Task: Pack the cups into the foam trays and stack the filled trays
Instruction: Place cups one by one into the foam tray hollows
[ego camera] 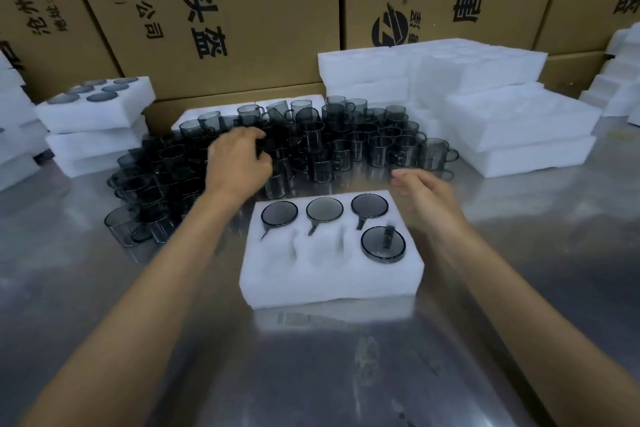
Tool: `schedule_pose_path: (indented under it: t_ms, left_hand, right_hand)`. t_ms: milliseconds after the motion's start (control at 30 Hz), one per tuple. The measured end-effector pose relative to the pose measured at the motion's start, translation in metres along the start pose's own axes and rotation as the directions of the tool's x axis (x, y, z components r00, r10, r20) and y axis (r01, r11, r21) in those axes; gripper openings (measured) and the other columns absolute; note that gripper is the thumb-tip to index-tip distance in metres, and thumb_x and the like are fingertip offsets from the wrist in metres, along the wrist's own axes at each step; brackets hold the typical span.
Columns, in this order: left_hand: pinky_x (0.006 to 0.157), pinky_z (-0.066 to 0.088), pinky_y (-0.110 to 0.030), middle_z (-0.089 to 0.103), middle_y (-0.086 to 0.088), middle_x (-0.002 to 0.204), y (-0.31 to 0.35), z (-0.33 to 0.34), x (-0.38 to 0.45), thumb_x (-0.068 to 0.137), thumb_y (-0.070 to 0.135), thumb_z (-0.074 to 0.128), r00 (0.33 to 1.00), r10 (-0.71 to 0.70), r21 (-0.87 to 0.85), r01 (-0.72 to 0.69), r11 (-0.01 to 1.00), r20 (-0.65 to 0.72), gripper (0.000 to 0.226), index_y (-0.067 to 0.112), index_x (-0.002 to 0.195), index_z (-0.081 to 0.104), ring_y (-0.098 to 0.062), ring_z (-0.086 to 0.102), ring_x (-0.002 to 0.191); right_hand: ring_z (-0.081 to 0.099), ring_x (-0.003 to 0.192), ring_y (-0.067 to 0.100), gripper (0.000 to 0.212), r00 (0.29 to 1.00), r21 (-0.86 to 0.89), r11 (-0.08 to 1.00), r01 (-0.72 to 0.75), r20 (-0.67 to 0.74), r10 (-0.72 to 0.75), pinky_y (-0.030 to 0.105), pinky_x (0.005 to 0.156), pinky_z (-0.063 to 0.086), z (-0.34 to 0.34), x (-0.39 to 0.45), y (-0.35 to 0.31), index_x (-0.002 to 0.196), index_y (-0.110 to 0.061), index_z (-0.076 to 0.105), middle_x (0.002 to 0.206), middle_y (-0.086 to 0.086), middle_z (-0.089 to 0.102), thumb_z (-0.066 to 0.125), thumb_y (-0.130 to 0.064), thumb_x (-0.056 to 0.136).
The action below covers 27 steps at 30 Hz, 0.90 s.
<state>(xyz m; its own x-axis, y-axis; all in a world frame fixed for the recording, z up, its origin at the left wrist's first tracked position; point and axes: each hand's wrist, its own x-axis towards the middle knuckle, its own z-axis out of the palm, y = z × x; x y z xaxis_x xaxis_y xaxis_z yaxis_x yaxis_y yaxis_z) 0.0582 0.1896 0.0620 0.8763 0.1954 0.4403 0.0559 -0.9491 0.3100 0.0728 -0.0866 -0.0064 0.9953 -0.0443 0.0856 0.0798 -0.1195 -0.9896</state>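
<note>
The left hand (239,163) is being reached into the crowd of dark glass cups (311,146) at the centre of the frame, its fingers (258,135) curled down among them; whether a cup is actually being gripped cannot be told, as the fingertips are hidden and blurred. The right hand (424,196) is being held just above the bench (346,357), right of centre, its fingers loosely bent and nothing being held.

A foam tray (332,284) is lying at the centre of the frame between the two forearms. Four of its pockets are being filled by upturned cups: three along the far row, one at the near right (382,243). Two near pockets are standing open.

Bare bench is lying in front of the tray. Filled trays (97,111) are being kept stacked at the upper left, foam blocks (485,107) at the upper right, cartons (242,10) behind.
</note>
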Motion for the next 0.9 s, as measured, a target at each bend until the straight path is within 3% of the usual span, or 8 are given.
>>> schedule_pose_path:
  t_ms: [67, 200, 367, 500, 567, 667, 800, 900]
  left_hand:
    - [0.109, 0.037, -0.044, 0.058, -0.016, 0.134, -0.017, -0.002, 0.023, 0.091, 0.017, 0.058, 0.998, -0.059, 0.110, 0.056, 0.992, 0.030, 0.045, 0.009, 0.134, 0.057, -0.034, 0.049, 0.127]
    - [0.109, 0.035, -0.045, 0.054, -0.017, 0.136, -0.033, 0.006, 0.059, 0.093, 0.026, 0.058, 0.984, -0.067, 0.359, 0.004, 0.933, 0.162, 0.040, 0.010, 0.130, 0.060, -0.035, 0.044, 0.129]
    - [0.109, 0.030, -0.045, 0.056, -0.012, 0.129, -0.041, 0.020, 0.076, 0.094, 0.024, 0.057, 0.978, -0.031, 0.437, -0.063, 0.897, 0.204, 0.024, 0.020, 0.114, 0.068, -0.032, 0.043, 0.127]
    - [0.101, 0.034, -0.045, 0.060, -0.010, 0.116, -0.036, 0.015, 0.073, 0.091, 0.014, 0.057, 0.990, 0.098, 0.279, -0.122, 0.952, 0.098, 0.011, 0.013, 0.096, 0.067, -0.032, 0.049, 0.117]
    - [0.088, 0.042, -0.042, 0.061, -0.012, 0.106, -0.029, 0.006, 0.068, 0.091, 0.012, 0.054, 0.988, 0.151, 0.143, -0.155, 0.977, 0.034, 0.010, 0.008, 0.090, 0.064, -0.034, 0.053, 0.107]
    - [0.072, 0.042, -0.036, 0.061, -0.010, 0.095, -0.012, -0.011, 0.052, 0.093, 0.018, 0.054, 0.989, 0.146, -0.095, -0.144, 0.985, 0.008, 0.012, 0.009, 0.090, 0.061, -0.030, 0.055, 0.091]
    - [0.073, 0.044, -0.030, 0.064, -0.001, 0.081, 0.013, -0.032, 0.015, 0.087, 0.023, 0.067, 0.966, 0.200, -0.437, -0.110, 0.893, 0.164, 0.019, 0.023, 0.069, 0.060, -0.017, 0.060, 0.071]
    - [0.069, 0.047, -0.034, 0.058, 0.000, 0.082, 0.032, -0.039, -0.018, 0.078, 0.033, 0.079, 0.910, 0.296, -0.506, -0.116, 0.855, 0.291, 0.027, 0.019, 0.072, 0.057, -0.025, 0.057, 0.067]
  right_hand:
    - [0.066, 0.104, 0.013, 0.012, 0.998, 0.045, 0.998, -0.053, -0.016, 0.054, 0.040, 0.100, 0.050, 0.008, 0.006, 0.007, 0.088, -0.032, 0.074, 0.100, -0.011, 0.075, 0.063, -0.035, 0.091]
    - [0.073, 0.085, 0.014, 0.011, 0.986, 0.181, 0.969, -0.166, 0.034, 0.162, 0.029, 0.073, 0.055, 0.015, 0.007, 0.019, 0.090, -0.025, 0.075, 0.089, -0.006, 0.077, 0.066, -0.032, 0.088]
    - [0.073, 0.091, 0.015, 0.018, 0.986, 0.256, 0.952, -0.167, 0.054, 0.158, 0.024, 0.075, 0.053, 0.010, 0.009, 0.025, 0.098, -0.016, 0.075, 0.094, 0.000, 0.077, 0.062, -0.028, 0.091]
    - [0.073, 0.094, 0.018, 0.018, 0.985, 0.255, 0.951, -0.174, 0.055, 0.166, 0.030, 0.084, 0.056, 0.007, 0.010, 0.023, 0.097, -0.016, 0.075, 0.095, 0.002, 0.077, 0.063, -0.027, 0.090]
    - [0.072, 0.095, 0.016, 0.014, 0.990, 0.202, 0.970, -0.138, 0.038, 0.133, 0.035, 0.090, 0.056, 0.006, 0.008, 0.019, 0.094, -0.021, 0.076, 0.096, -0.001, 0.077, 0.064, -0.027, 0.090]
    - [0.065, 0.098, -0.003, 0.013, 0.998, 0.067, 0.997, 0.049, -0.040, -0.047, 0.022, 0.085, 0.048, 0.006, 0.004, 0.010, 0.093, -0.029, 0.075, 0.098, -0.018, 0.074, 0.063, -0.026, 0.091]
    - [0.062, 0.095, -0.009, 0.015, 0.967, 0.045, 0.968, 0.248, 0.046, -0.250, 0.008, 0.078, 0.044, 0.012, -0.012, -0.018, 0.098, -0.032, 0.073, 0.097, -0.024, 0.070, 0.065, -0.020, 0.092]
    - [0.061, 0.108, 0.000, 0.031, 0.919, 0.082, 0.947, 0.310, 0.230, -0.320, 0.021, 0.094, 0.048, 0.016, -0.032, -0.043, 0.112, -0.032, 0.068, 0.111, -0.016, 0.069, 0.072, -0.016, 0.087]
